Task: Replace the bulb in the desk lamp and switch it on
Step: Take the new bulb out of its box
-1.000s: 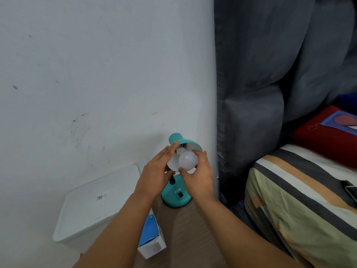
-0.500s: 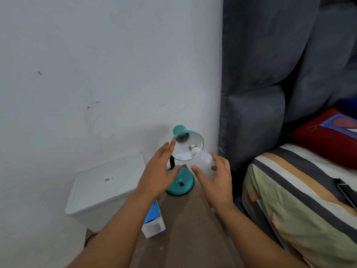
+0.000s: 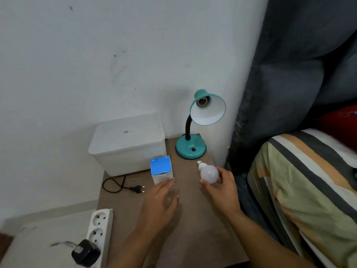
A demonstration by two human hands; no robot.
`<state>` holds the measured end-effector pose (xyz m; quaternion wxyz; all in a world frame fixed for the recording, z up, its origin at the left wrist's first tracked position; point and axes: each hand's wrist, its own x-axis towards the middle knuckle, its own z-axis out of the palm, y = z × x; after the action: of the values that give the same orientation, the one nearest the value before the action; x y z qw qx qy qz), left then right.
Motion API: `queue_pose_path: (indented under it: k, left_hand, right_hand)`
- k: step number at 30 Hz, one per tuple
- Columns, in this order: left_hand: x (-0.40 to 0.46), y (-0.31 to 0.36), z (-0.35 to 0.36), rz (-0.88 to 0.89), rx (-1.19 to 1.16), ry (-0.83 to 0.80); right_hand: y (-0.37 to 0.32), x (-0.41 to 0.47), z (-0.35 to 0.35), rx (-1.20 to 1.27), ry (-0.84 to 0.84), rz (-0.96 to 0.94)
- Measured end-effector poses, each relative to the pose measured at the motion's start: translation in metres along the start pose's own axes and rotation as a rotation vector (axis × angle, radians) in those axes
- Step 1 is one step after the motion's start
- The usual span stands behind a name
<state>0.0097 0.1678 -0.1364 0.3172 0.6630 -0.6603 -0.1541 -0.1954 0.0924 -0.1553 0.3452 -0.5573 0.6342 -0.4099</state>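
**Your hands: right one holding, left one loose**

Both your bare forearms reach forward from the lower edge of the view, roughly side by side, over the bench.

Your right hand is turned palm-up and slightly inward. Its fingers and thumb curl around the bulb, cradling it at the fingertips with the screw base pointing away from you.

Your left hand is palm-down and blurred, fingers extended forward and relaxed. The fingertips come close to the blue box; whether they touch it cannot be told.
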Motion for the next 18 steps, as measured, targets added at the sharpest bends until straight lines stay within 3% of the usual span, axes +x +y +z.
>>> queue_pose_path:
  k: [10, 18]
  left_hand:
    - [-0.013, -0.049, 0.018, -0.319, 0.091, -0.106]
    - [0.000, -0.063, 0.037, -0.365, 0.176, -0.097]
  right_hand:
    - [0.005, 0.012, 0.043, -0.051, -0.140, 0.041]
    - [0.002, 0.035, 0.069, -0.065, -0.231, 0.075]
